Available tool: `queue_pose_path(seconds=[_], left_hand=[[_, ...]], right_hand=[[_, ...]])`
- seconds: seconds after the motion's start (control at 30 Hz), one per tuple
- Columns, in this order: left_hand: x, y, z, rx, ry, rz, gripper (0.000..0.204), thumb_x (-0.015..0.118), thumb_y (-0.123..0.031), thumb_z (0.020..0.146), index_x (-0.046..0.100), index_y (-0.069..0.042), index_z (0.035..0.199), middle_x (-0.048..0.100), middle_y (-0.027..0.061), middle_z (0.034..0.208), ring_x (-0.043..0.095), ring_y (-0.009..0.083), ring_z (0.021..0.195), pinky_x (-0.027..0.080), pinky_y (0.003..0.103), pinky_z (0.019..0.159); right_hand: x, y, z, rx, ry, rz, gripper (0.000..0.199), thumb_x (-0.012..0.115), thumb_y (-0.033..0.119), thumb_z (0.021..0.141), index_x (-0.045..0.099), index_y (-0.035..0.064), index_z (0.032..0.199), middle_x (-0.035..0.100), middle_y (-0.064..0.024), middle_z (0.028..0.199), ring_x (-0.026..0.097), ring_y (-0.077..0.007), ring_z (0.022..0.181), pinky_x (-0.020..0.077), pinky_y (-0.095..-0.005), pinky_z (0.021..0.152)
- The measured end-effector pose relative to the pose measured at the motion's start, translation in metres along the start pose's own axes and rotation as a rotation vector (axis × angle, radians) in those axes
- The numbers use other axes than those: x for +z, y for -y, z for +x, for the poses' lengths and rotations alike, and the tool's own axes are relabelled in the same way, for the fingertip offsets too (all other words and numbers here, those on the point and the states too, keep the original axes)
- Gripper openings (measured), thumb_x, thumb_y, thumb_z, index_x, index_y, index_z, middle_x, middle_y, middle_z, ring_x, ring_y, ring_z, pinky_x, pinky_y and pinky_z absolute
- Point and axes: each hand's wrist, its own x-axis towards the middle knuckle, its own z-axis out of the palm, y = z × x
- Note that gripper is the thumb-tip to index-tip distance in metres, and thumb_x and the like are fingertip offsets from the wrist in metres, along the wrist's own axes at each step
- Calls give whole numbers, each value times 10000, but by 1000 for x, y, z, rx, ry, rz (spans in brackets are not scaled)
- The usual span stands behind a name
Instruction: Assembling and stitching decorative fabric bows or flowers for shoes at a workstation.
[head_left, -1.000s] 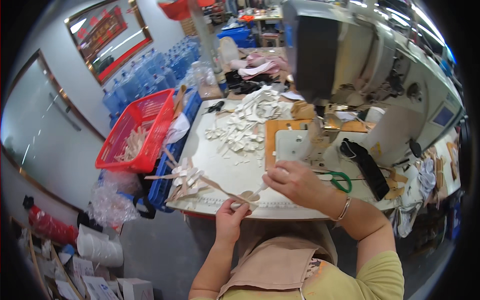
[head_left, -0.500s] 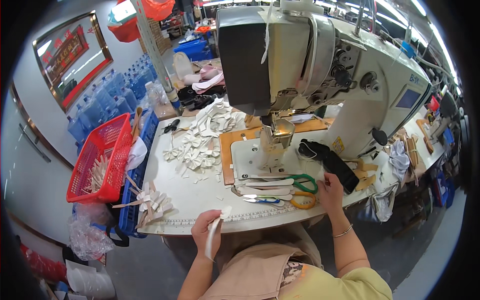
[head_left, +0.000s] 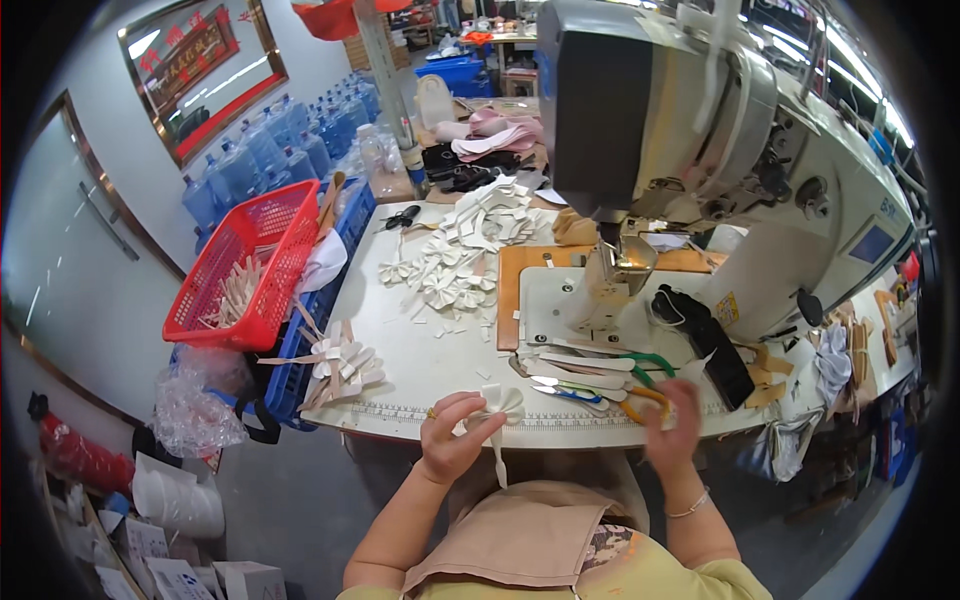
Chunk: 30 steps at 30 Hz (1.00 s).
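My left hand [head_left: 456,440], near the front edge of the table, pinches a white bow [head_left: 503,402] with a narrow tail hanging down over the edge. Off to the right, my right hand [head_left: 676,425] is raised and blurred, its fingers drawn together. A thin white piece [head_left: 704,362] sticks up from its fingertips. Just behind that hand lie orange-handled scissors [head_left: 643,407] and green-handled scissors [head_left: 655,368], partly hidden by the fingers. Beside them are a blue-handled tool [head_left: 567,392] and several pale flat strips [head_left: 585,378].
A sewing machine [head_left: 640,120] rises over the table. White bows and pieces [head_left: 455,270] are heaped left of it; a strip bundle [head_left: 345,365] lies at the front left. A black phone [head_left: 727,375] lies on the right. A red basket [head_left: 290,225] stands left of the table.
The view has swung left. My left hand now shows the white bow spread at its fingertips. My right hand has moved nearer to me, beside the orange scissors handle.
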Motion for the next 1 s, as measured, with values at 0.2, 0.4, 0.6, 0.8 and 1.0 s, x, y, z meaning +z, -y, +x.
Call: queue_pose_path(seconds=[0.2, 0.4, 0.6, 0.8, 1.0], left_hand=[[3, -13, 3, 191, 79, -8, 279, 737, -26, 552, 694, -140, 804, 541, 52, 900, 581, 230, 819, 500, 288, 665], [-10, -16, 6, -970, -224, -555, 288, 489, 53, 800, 530, -28, 1073, 556, 87, 1045, 575, 204, 917, 494, 326, 757], [-9, -15, 7, -1269, 111, -764, 167, 578, -82, 844, 591, 0, 989, 614, 40, 872, 558, 83, 783, 450, 203, 682], [5, -15, -5, -1242, -59, -742, 151, 639, -78, 809, 615, -1, 936, 618, 21, 790, 554, 62, 692, 448, 189, 643], [3, -14, -2, -1224, 6, -669, 179, 665, -29, 767, 611, 4, 935, 621, 28, 801, 568, 72, 708, 462, 201, 642]], right_hand=[[64, 65, 40, 545, 698, 823, 256, 646, 147, 784, 602, -7, 983, 624, -78, 908, 584, -115, 802, 475, -248, 700], [97, 58, 45, 598, 795, 898, 212, 622, 165, 815, 630, -15, 926, 629, -16, 766, 556, -49, 688, 452, -197, 624], [100, 72, 50, 579, 828, 856, 213, 637, 159, 806, 631, -4, 943, 626, -6, 763, 555, -48, 687, 446, -191, 620], [103, 73, 29, 608, 674, 926, 219, 648, 75, 782, 617, 3, 987, 623, -9, 797, 562, -54, 711, 454, -188, 636], [103, 73, 32, 593, 709, 880, 220, 649, 58, 782, 611, 9, 993, 623, -14, 818, 568, -57, 736, 464, -194, 658]])
